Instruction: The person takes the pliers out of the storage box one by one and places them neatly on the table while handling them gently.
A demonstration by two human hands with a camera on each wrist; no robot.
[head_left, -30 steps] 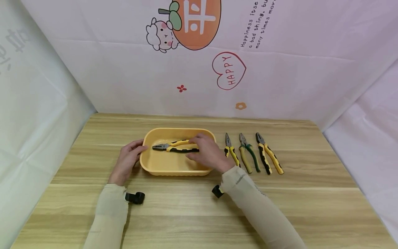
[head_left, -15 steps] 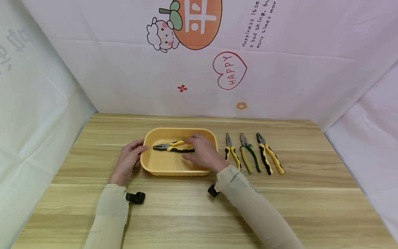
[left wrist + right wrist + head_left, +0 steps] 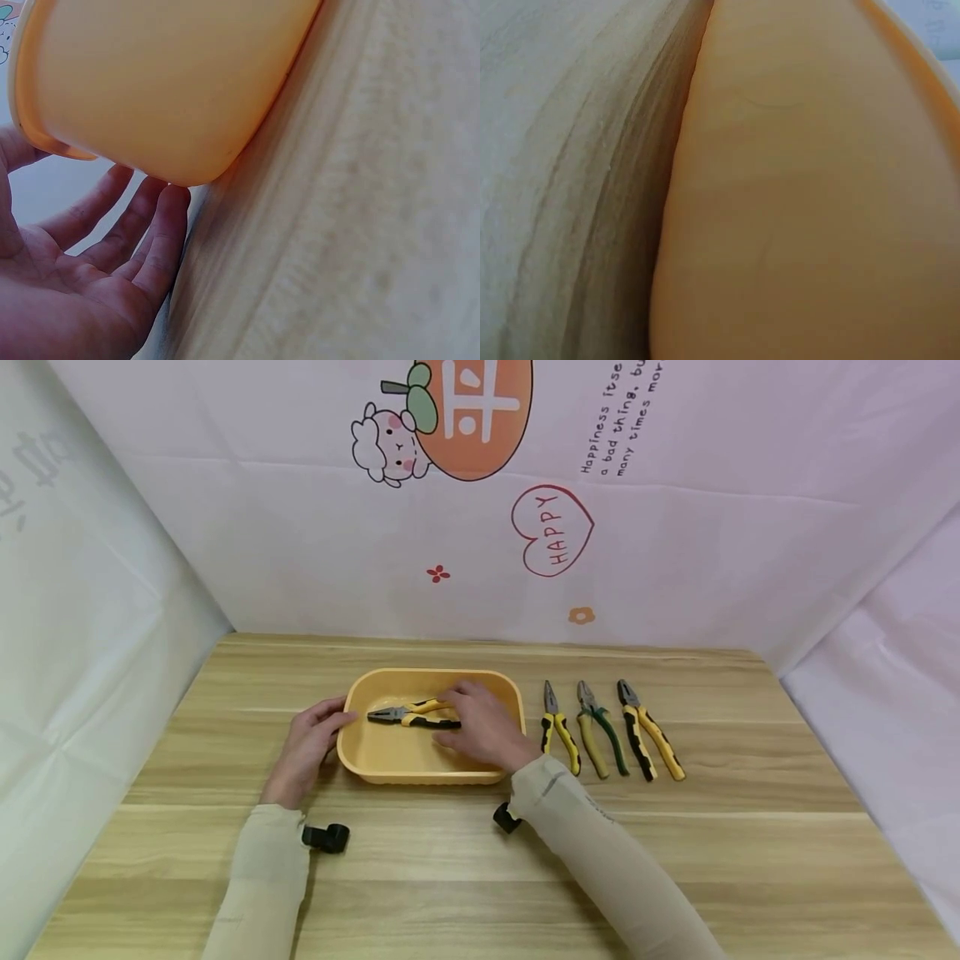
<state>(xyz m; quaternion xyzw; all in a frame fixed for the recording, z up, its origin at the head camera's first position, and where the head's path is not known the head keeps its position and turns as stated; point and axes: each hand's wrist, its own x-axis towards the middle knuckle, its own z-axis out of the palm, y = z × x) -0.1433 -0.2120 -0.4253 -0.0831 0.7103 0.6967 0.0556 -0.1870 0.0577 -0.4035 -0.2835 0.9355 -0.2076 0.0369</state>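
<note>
A pair of combination pliers (image 3: 412, 716) with yellow and black handles lies in a yellow plastic basin (image 3: 405, 772), its metal head pointing left. Over the handle ends is my right hand (image 3: 487, 724), its thumb and fingers spread on either side of them; whether they touch the handles is hard to see. My left hand (image 3: 307, 739) holds the basin's left end. In the left wrist view, the thumb is at the rim and the fingertips (image 3: 176, 196) touch the outer wall. The right wrist view shows only the basin's side wall (image 3: 810, 195) and the wooden table.
Right of the basin, three more tools lie side by side on the table (image 3: 420, 893): yellow-black long-nose pliers (image 3: 560, 731), green-handled pliers (image 3: 602, 731) and yellow-black combination pliers (image 3: 649, 731). A printed white cloth (image 3: 300, 552) stands behind the table.
My right hand has slid a little left over the handles of the pliers in the basin, covering more of them. Pliers, basin and left hand have stayed in place.
</note>
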